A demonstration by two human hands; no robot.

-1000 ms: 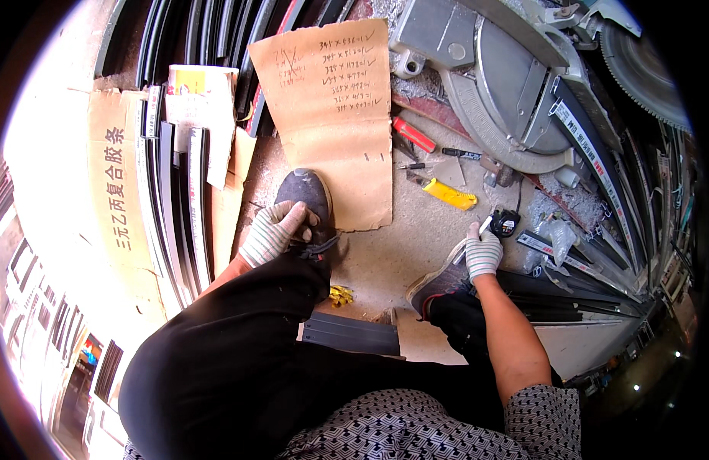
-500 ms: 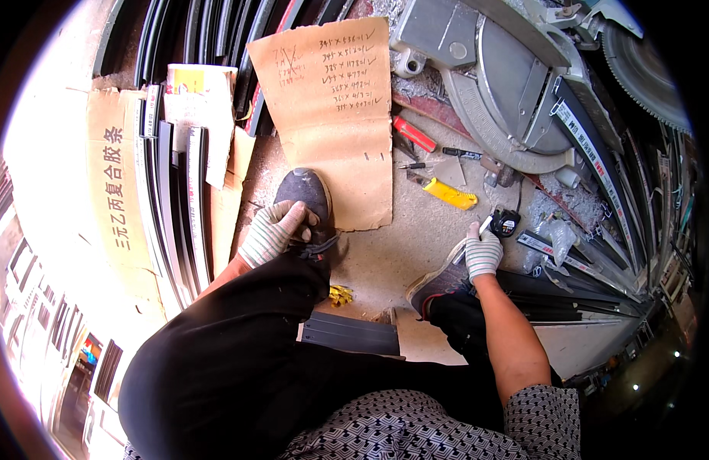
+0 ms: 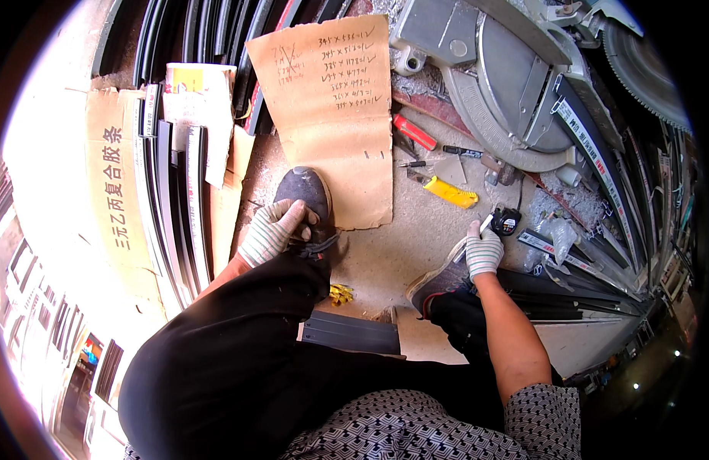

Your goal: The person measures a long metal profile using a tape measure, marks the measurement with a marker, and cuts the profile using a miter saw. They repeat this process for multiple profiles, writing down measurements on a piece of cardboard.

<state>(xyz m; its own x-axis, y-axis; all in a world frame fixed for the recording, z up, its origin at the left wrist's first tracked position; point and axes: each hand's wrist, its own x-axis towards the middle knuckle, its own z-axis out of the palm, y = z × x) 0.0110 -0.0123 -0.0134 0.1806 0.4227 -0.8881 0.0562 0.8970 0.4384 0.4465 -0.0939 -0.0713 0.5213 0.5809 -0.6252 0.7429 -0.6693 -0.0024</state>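
Observation:
My left hand [image 3: 269, 232], in a white striped knit glove, rests over the dark grey shoe [image 3: 302, 188] on my left foot. Its thumb and fingers are pinched together, and whatever may be between them is too small or hidden to make out. In a matching glove, my right hand [image 3: 483, 251] is closed above my other shoe [image 3: 437, 277]. A short white stick [image 3: 486, 224] pokes out between its thumb and fingers. Just beyond those fingertips lies a black tape measure [image 3: 507, 221]. A brown cardboard sheet [image 3: 339, 153] with handwriting lies ahead, its near edge beside the left shoe.
A yellow utility knife [image 3: 450, 193], a red-handled tool [image 3: 414, 133] and a black marker [image 3: 462, 152] lie on the floor. A mitre saw [image 3: 508, 92] stands far right with its toothed blade [image 3: 647, 73] exposed. Long dark profiles [image 3: 167, 176] lie left, more at right [image 3: 600, 161].

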